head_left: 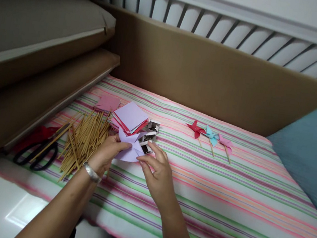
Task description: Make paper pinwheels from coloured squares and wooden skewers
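A lilac paper square [128, 155], partly folded in with its corners raised, is between my hands. My left hand [110, 150] grips it from the left, thumb pressed on top near the middle. My right hand [157, 171] pinches its right corner between thumb and forefinger. Just behind lies a stack of paper squares [131, 115], lilac on top with red edges below. Small open boxes [153, 126] with dark shiny contents stand right of the stack, partly hidden by the paper and my fingers. Many thin wooden sticks [89, 140] lie left of my left hand.
Black-handled scissors [40, 156] and a red item [36, 136] lie at the left. Pink squares [108, 102] sit behind the sticks. Red [195, 129], blue [211, 135] and pink [225, 143] pinwheels lie on the striped cloth [244, 179]. A brown board [212, 75] rises behind.
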Available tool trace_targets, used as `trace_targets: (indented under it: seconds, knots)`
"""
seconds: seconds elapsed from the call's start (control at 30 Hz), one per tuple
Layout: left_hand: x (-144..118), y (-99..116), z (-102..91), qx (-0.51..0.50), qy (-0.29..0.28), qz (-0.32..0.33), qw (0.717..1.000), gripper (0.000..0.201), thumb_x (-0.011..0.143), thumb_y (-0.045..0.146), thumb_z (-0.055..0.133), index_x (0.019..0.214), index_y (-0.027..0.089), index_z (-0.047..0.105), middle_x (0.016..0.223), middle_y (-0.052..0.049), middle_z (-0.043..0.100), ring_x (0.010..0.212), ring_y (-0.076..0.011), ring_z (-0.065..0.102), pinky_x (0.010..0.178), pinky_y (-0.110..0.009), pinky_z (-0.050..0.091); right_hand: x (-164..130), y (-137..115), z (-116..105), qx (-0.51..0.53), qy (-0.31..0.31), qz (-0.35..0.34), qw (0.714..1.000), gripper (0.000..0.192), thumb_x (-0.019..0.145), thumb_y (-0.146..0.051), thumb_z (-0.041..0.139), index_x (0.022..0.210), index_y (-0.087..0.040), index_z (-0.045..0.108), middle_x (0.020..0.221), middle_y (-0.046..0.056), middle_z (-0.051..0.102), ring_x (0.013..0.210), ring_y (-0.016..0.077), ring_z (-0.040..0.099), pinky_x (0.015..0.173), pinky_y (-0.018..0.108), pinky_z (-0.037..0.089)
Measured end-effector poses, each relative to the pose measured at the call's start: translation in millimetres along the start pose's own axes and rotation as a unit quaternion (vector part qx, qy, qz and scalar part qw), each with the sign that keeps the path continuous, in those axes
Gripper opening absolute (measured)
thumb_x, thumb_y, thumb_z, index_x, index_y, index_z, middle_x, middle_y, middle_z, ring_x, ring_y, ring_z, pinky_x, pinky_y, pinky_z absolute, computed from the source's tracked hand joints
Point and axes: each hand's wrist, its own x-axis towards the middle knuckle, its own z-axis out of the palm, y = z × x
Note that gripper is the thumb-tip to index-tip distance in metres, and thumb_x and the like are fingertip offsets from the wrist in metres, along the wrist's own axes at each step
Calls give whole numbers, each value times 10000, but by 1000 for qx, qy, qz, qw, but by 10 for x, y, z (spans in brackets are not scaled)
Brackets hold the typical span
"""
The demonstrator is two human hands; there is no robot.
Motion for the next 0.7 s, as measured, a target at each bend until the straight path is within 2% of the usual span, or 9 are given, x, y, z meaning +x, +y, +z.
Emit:
trace_targets:
  seconds: [0.17, 0.27, 0.4, 0.53, 0.7]
  knots:
    - [-34, 12, 53, 15, 21, 14, 1000, 283, 477, 200, 753, 734, 96, 698, 670, -57, 703, 550, -155, 602, 562, -247, 450, -6, 25, 23, -5, -2, 43, 999, 164, 796, -196, 573, 821, -273, 716, 1190, 81, 575, 1107, 262, 506, 909, 470, 434]
    - [-42, 5, 91, 29, 23, 23, 999, 256, 478, 187, 751, 717, 107, 702, 665, -44, 699, 561, -156, 601, 575, -244, 443, -1, 12, 6, 9, 21, 27, 999, 156, 799, -201, 577, 821, -278, 710, 1247, 65, 544, 1193, 268, 440, 958, 494, 390]
    - [-43, -45, 126, 68, -4, 10, 998, 264, 486, 201, 751, 727, 102, 710, 666, -53, 699, 556, -163, 598, 571, -249, 434, 16, -1, -18, 40, 38, 29, 998, 139, 781, -173, 588, 797, -263, 692, 1331, 42, 481, 1285, 265, 339, 1017, 515, 319]
    - [-61, -93, 167, 94, -48, -3, 994, 245, 512, 215, 746, 728, 102, 721, 666, -56, 701, 546, -149, 587, 552, -232, 411, 24, 32, 8, 56, 52, 58, 995, 73, 752, -182, 623, 743, -234, 673, 1339, 64, 472, 1293, 270, 329, 1025, 518, 304]
    - [-81, -93, 195, 79, -93, -7, 993, 251, 523, 207, 741, 755, 113, 729, 682, -39, 705, 565, -137, 585, 561, -215, 401, 15, 72, 39, 55, 57, 70, 994, 70, 746, -167, 624, 731, -217, 670, 1355, 84, 452, 1307, 263, 308, 1025, 499, 311]
